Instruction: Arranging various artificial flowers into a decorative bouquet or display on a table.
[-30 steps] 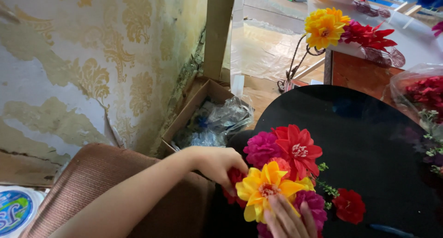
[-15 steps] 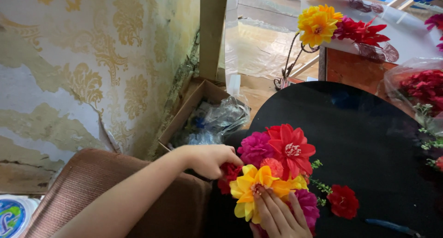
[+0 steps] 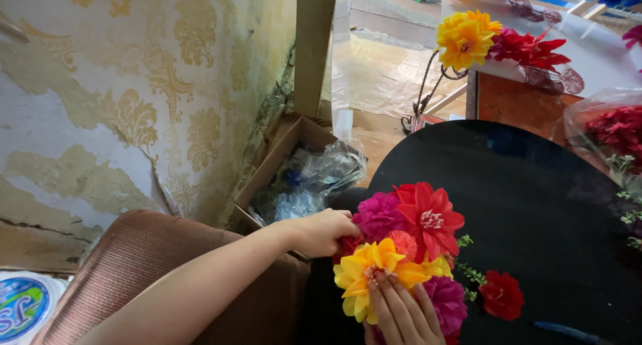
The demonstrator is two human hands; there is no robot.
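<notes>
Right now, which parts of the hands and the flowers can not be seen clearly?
Head view only:
- Left hand: fingertips hidden behind the flower bunch.
- Right hand: wrist and palm cut off by the bottom edge.
- Flower stems: covered by petals and hands.
- Cardboard box: contents blurred under crumpled plastic.

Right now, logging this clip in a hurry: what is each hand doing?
Left hand: closed on the left edge of the bouquet.
Right hand: open, fingers lying flat on the yellow flower, not gripping.

Peeling cream wallpaper (image 3: 134, 97) with gold floral patterns covers the left wall. A wooden post (image 3: 314, 47) stands beside it, above a sunlit wooden floor (image 3: 384, 74).
</notes>
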